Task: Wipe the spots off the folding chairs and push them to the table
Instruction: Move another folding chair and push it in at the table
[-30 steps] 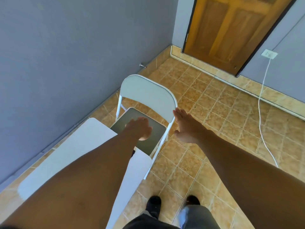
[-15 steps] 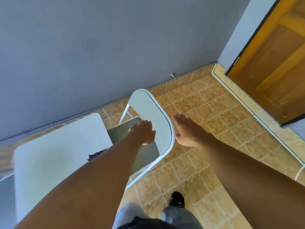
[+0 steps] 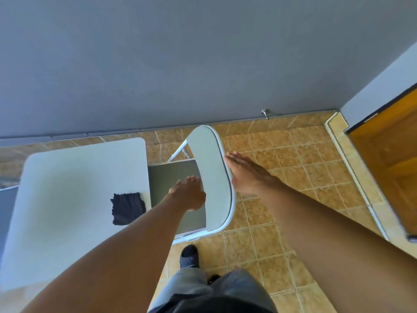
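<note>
A white folding chair (image 3: 212, 168) with a grey seat (image 3: 171, 177) stands at the right side of the white table (image 3: 67, 195), its seat partly under the tabletop edge. My left hand (image 3: 188, 194) lies over the seat next to the backrest, fingers straight. My right hand (image 3: 246, 172) presses flat against the outer side of the backrest. A dark cloth (image 3: 127, 207) lies on the table near its right edge.
A grey wall (image 3: 203, 53) runs along the far side, with a metal door stop (image 3: 265, 114) at its base. A wooden door (image 3: 388, 159) is at the right. Tiled floor (image 3: 282, 166) stretches to the right of the chair. My feet stand just behind the chair.
The view has swung left, showing more of the table and the cloth. The chair's seat has slid closer under the table edge, with both hands staying on the chair.
</note>
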Demonstrator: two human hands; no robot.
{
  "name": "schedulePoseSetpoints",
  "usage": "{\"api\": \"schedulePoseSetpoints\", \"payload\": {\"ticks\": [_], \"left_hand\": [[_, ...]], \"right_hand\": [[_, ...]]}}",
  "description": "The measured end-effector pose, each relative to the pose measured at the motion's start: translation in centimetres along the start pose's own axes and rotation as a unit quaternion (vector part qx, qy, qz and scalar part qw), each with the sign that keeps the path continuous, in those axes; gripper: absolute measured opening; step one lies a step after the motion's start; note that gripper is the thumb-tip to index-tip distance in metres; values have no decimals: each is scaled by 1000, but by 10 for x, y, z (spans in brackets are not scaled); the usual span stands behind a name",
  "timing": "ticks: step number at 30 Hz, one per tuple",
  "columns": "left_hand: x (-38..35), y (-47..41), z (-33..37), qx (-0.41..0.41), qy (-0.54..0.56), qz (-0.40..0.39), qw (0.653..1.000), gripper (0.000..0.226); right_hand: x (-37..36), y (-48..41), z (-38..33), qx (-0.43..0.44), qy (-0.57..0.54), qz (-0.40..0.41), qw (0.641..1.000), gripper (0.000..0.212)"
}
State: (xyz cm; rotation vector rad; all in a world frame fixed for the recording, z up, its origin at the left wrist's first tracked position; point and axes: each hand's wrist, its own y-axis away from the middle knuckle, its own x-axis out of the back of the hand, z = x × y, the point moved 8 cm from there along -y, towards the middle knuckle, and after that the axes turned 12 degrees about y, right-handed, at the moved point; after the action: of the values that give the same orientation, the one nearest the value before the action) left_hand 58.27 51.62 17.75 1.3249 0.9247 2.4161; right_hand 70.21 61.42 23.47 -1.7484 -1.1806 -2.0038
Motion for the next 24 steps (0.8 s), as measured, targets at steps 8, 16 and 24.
{"api": "schedulePoseSetpoints", "payload": {"ticks": [8, 16, 24], "left_hand": [[0, -9, 7, 33, 169, 63, 983, 92], [-26, -26, 13, 170, 286, 103, 937, 127], [-72, -57, 23, 248, 371, 111, 888, 137]], "right_hand": [[-3, -58, 4, 96, 62, -10, 993, 79], [13, -127, -3, 275, 194, -14, 941, 85], [-16, -185, 0, 349, 305, -47, 885, 70]]}}
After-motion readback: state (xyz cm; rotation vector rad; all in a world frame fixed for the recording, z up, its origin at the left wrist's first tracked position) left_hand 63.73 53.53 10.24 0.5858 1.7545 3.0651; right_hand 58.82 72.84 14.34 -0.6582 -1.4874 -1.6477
